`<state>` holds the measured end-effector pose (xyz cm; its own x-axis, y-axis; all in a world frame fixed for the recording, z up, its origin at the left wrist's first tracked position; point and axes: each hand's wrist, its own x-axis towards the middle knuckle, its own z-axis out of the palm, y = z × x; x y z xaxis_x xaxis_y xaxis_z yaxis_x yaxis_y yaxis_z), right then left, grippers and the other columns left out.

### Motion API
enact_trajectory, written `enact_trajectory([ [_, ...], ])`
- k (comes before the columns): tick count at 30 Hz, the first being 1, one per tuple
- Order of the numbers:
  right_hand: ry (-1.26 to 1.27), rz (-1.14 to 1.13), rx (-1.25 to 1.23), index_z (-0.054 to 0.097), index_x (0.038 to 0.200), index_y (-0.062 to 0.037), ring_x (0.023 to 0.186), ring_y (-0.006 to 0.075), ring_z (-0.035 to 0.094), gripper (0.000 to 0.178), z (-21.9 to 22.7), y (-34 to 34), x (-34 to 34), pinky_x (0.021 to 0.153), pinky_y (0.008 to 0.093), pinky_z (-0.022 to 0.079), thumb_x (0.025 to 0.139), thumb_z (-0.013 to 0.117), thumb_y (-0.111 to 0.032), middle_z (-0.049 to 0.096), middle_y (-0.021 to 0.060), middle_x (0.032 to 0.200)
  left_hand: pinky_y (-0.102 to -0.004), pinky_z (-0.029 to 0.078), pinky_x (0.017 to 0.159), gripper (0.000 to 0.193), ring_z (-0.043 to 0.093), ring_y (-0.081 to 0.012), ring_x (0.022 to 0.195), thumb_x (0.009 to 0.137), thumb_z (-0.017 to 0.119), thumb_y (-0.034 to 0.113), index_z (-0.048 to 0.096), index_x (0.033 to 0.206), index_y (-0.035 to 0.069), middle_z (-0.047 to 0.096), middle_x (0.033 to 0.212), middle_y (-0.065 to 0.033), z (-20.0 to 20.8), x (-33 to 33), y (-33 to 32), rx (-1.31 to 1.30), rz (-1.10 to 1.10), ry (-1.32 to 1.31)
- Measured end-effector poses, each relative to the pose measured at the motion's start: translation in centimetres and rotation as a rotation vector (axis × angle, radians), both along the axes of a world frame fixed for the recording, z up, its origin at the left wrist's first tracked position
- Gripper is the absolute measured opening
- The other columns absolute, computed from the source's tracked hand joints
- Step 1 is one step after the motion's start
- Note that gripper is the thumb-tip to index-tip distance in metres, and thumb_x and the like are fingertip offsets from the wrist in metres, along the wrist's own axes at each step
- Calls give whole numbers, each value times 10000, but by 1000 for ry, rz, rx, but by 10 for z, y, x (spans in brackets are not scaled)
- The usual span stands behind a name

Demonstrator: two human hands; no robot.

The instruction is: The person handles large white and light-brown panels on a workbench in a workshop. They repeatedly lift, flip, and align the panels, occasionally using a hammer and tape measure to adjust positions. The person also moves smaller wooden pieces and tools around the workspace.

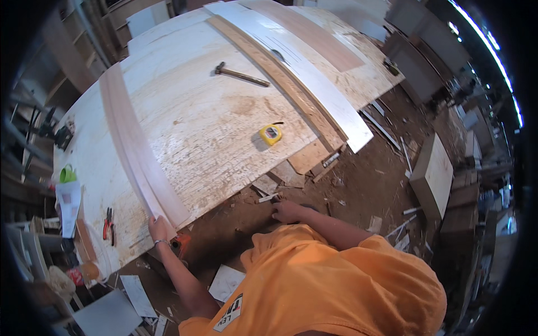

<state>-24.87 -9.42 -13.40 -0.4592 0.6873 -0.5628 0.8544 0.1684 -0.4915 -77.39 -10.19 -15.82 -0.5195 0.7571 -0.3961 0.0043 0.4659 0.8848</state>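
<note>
My left hand (159,229) is at the near edge of the worktable (185,129), its fingers closed on the near end of a narrow, pale wooden strip (143,193). That strip lies along a wider pinkish wood board (120,112) running away toward the table's far left. My right hand (287,211) is just off the near edge, in front of my body, with its fingers curled. Something small and dark shows at its fingertips; what it is cannot be made out. Below my left wrist is an orange tool (180,245), partly hidden.
On the table lie a hammer (244,75), a yellow tape measure (270,134), red-handled pliers (109,226) and a long brown wooden bar (280,81) beside a white panel (314,81). A green cup (68,174) stands at the left. Offcuts and a box-like panel (432,176) litter the dirt floor.
</note>
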Motion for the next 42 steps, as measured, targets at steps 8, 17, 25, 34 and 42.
enact_trajectory([
  [8, 53, -377, -12, 671, 1035, 15, 1061, 369, 626, 321, -38, -44, 160, 924, 433, 469, 893, 563, -251, 666, 247, 1081, -475, 473, 938, 465, 596, -442, 1096, 839, 632, 292, 526, 1176, -10, 615, 1151, -281, 39, 53, 11, -302, 208, 652],
  [17, 188, -729, -252, 673, 900, -19, 690, 177, 631, 261, -109, -111, 323, 611, 346, 494, 897, 551, -249, 651, 106, 765, -528, 375, 1047, 870, 461, -400, 1263, 780, 756, 416, 328, 1458, 79, 466, 1363, -235, 82, 114, 19, -693, 182, 976],
  [25, 128, -834, -295, 694, 958, -25, 788, 253, 672, 318, -141, -174, 428, 697, 397, 517, 867, 581, -308, 686, 155, 883, -459, 440, 736, 276, 534, -312, 773, 851, 610, 93, 565, 1118, 37, 537, 793, -125, 91, 380, 80, 204, 129, 1028],
  [34, -48, -999, -247, 722, 967, -39, 866, 296, 701, 337, -147, -154, 480, 777, 421, 539, 842, 602, -329, 719, 164, 954, -385, 427, 586, 114, 489, -218, 570, 934, 561, 98, 610, 1021, 44, 496, 634, -72, 114, 644, 147, 502, -574, 787],
  [42, 452, -1251, -311, 630, 1146, 40, 706, 192, 673, 281, -99, -67, 497, 647, 338, 546, 921, 532, -95, 705, 141, 846, -347, 490, 598, 180, 629, -221, 620, 996, 511, 207, 624, 1048, 78, 629, 705, -115, 121, 751, 211, 499, -772, 408],
])
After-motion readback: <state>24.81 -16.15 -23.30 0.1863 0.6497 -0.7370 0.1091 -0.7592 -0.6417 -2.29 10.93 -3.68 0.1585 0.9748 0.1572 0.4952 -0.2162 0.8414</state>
